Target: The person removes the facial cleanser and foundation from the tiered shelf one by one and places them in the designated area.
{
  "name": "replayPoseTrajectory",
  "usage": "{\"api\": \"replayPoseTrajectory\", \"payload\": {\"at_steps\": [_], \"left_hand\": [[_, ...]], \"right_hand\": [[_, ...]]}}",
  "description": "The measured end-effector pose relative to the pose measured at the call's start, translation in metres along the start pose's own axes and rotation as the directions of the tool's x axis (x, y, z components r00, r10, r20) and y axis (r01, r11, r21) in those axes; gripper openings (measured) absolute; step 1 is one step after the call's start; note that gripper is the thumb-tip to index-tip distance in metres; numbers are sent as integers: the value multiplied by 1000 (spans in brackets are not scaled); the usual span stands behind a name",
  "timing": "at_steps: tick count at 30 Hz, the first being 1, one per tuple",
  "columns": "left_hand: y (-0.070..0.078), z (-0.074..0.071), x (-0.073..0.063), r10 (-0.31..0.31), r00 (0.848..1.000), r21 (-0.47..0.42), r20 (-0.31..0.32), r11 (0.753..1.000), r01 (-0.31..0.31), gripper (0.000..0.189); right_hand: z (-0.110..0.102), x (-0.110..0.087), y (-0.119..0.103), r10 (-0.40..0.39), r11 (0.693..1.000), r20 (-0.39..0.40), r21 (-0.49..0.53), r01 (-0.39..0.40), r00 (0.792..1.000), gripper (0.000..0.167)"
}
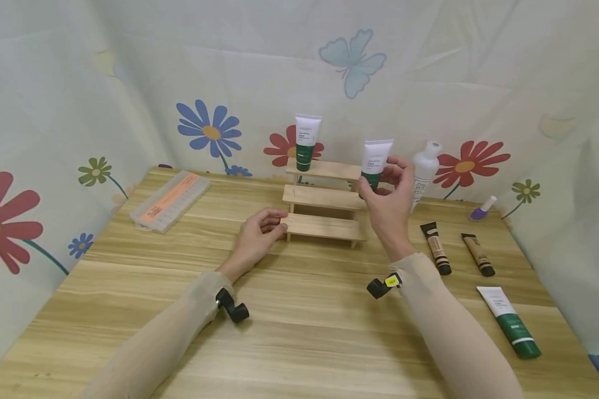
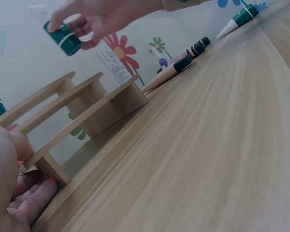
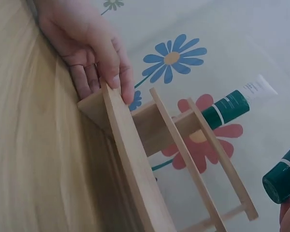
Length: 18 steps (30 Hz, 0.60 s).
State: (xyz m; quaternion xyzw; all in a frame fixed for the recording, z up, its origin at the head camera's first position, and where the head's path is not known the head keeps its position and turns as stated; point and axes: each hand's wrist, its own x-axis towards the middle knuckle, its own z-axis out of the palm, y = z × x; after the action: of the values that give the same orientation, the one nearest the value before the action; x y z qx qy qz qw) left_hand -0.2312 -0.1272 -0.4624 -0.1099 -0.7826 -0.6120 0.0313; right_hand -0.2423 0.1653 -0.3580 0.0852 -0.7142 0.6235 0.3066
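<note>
Green-and-white plastic tube (image 1: 376, 158) is pinched in the right hand's (image 1: 391, 202) fingers near the pale three-tier wooden stand's (image 1: 324, 197) upper right, left hand's (image 1: 257, 235) fingers gripping its lowest tier; an off-edge set-down could topple the tube.

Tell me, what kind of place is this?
It's probably a little filming corner set up indoors: there's a wooden table, a wrinkly flower-printed sheet hanging behind it, and two small black wrist cameras.

Curtained booth, flowered cloth (image 1: 259, 55), wooden table (image 1: 304, 327)
</note>
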Motion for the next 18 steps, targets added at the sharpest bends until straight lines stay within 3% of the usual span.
{"api": "replayPoseTrajectory", "payload": {"at_steps": [8,18], "left_hand": [[0,0,0,9,1000,6,-8,1000,-9,26],[-2,2,2,9,1000,19,-13,1000,-9,27]], "right_hand": [[-45,-18,3,-8,999,-27,-49,7,1000,60],[-100,-33,12,34,989,-137,-139,-53,990,61]]}}
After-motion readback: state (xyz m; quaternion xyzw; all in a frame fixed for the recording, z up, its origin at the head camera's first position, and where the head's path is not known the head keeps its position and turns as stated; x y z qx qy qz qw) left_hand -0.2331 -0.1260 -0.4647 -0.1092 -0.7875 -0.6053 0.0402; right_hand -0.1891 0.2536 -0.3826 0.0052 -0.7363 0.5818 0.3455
